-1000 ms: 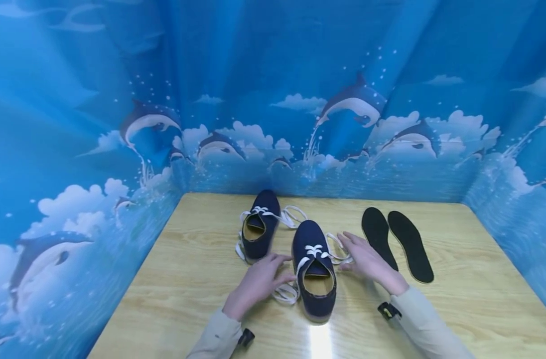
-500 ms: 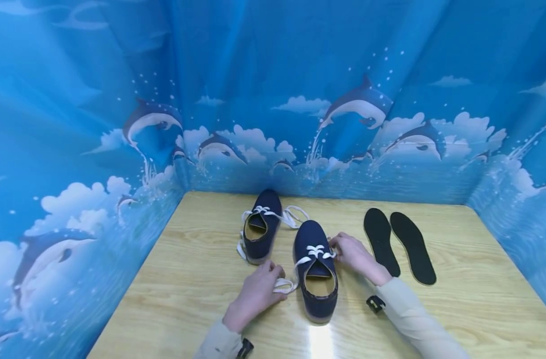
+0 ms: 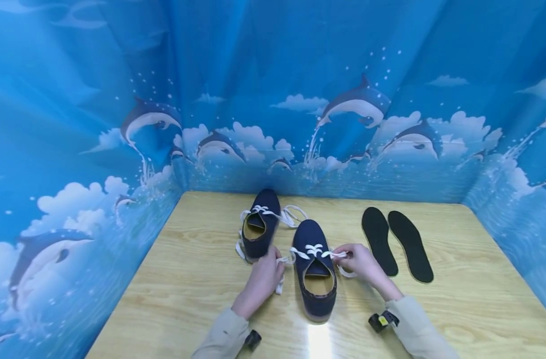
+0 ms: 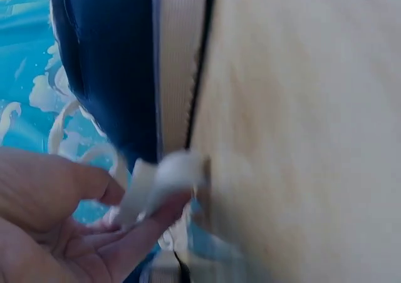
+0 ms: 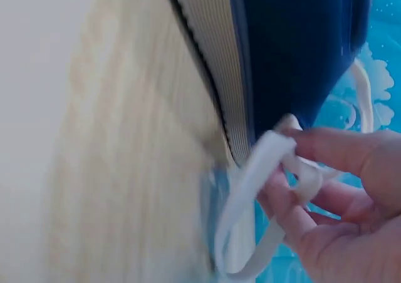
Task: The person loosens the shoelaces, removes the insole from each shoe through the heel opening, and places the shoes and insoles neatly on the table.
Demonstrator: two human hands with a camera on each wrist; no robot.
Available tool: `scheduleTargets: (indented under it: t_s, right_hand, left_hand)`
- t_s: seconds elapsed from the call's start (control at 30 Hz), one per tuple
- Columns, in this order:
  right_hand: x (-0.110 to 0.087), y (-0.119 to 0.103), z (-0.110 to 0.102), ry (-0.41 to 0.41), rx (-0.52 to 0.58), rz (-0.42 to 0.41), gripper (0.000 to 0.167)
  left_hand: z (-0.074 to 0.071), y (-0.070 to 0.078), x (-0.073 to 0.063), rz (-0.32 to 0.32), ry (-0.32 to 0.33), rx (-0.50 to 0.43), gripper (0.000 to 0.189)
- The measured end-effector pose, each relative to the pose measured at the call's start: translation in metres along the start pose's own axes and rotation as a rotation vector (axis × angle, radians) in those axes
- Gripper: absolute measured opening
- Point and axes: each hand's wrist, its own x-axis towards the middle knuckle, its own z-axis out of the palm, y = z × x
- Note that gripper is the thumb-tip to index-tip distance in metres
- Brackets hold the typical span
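A navy shoe (image 3: pixel 310 232) stands on the table between my hands, heel toward me, its white laces spread to both sides. My left hand (image 3: pixel 263 275) pinches the left shoelace (image 3: pixel 285 260) beside the shoe; the left wrist view shows that lace (image 4: pixel 164 181) bunched between thumb and fingers. On the other side my right hand (image 3: pixel 360 260) pinches the right shoelace (image 3: pixel 338 255), and a loop of lace (image 5: pixel 241 198) hangs from its fingertips in the right wrist view. Both laces rise off the eyelets toward the hands.
Behind my left hand stands the second navy shoe (image 3: pixel 266 198), its loose white lace (image 3: pixel 292 215) trailing to the right. Two black insoles, a left one (image 3: pixel 377 234) and a right one (image 3: pixel 411 247), lie right of my right hand. A blue dolphin-print curtain (image 3: pixel 255 99) encloses the table.
Both hands have taken hold of the near shoe's laces and lifted them. The left hand has moved forward with its lace; the right hand has drawn its lace outward from the shoe.
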Motion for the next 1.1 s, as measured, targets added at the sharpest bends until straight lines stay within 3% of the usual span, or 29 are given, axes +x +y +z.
scheduleTargets:
  t_s: [0.07,0.17,0.27,0.43,0.63,0.73,0.9,1.1]
  right_hand:
    - [-0.006,-0.003,0.003,0.027,0.05,0.008,0.014]
    - [-0.014,-0.009,0.012,0.047,0.129,0.039,0.013]
    - [-0.021,-0.016,0.023,0.05,0.208,0.085,0.02]
    - [-0.03,-0.024,0.034,0.055,0.266,0.129,0.048]
    - [-0.034,-0.03,0.039,-0.014,0.388,0.164,0.066]
    - [-0.035,-0.031,0.041,-0.048,0.441,0.182,0.08]
    - [-0.038,-0.035,0.048,-0.04,0.486,0.189,0.093]
    - [-0.04,-0.047,0.058,0.043,0.552,0.271,0.082]
  left_hand:
    - [0.006,0.006,0.004,-0.022,0.049,-0.005,0.015]
    - [0.012,0.017,0.008,-0.068,0.05,-0.025,0.015]
    - [0.018,0.026,0.007,-0.073,0.013,-0.023,0.024]
    - [0.025,0.038,0.002,-0.043,-0.025,-0.033,0.027]
    - [0.023,0.043,-0.004,-0.153,-0.146,-0.208,0.059]
    - [0.023,0.043,-0.006,-0.165,-0.196,-0.236,0.074]
    - [0.025,0.044,-0.008,-0.145,-0.156,-0.213,0.071]
    - [0.029,0.054,-0.011,-0.245,-0.076,-0.24,0.055]
